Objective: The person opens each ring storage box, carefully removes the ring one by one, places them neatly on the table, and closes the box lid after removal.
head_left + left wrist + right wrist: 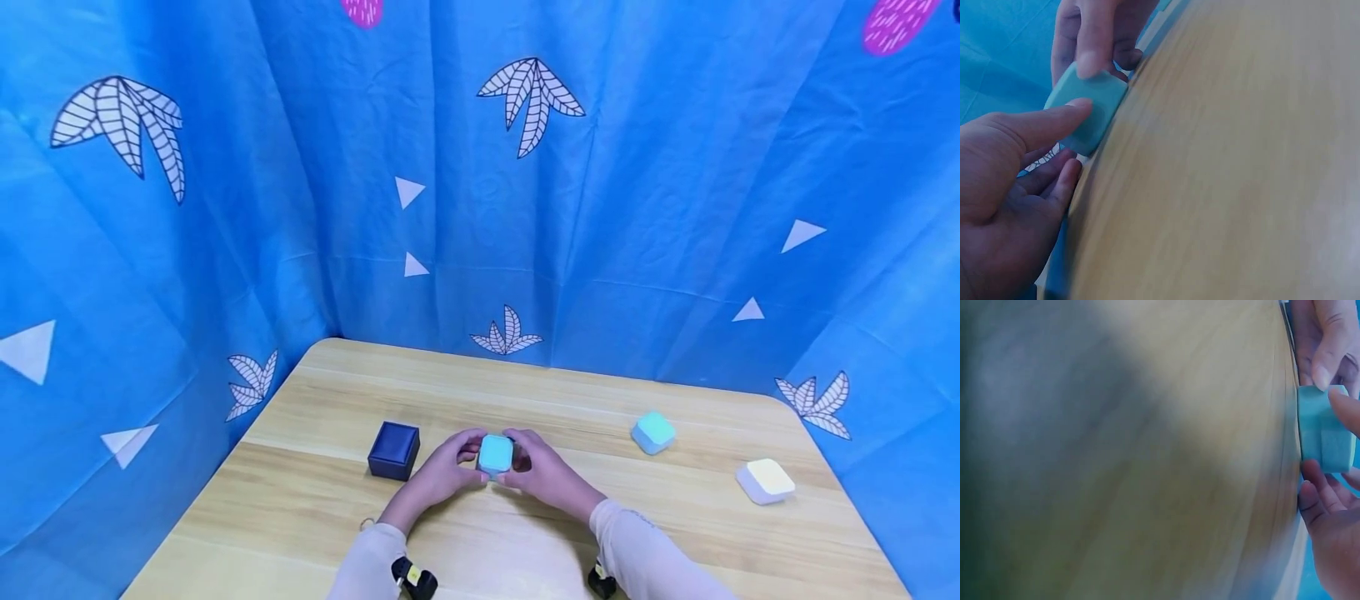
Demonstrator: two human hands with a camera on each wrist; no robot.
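A small turquoise box (pixel 496 455) with rounded corners is held between both hands, near the middle of the table. The left hand (pixel 448 467) grips its left side, and the right hand (pixel 542 468) grips its right side. In the left wrist view, both thumbs press the near face of the box (pixel 1094 106), with the other fingers partly hidden behind it. The right wrist view has the box (pixel 1325 434) at its right edge. Just left of the left hand stands a dark blue box (pixel 393 450).
Further right on the wooden table (pixel 337 400) sit a mint-green box (pixel 654 432) and a white box (pixel 766 482) with a cream top. A small ring-shaped item (pixel 366 523) lies beside the left wrist. Blue patterned curtain (pixel 480 208) surrounds the table's back and sides.
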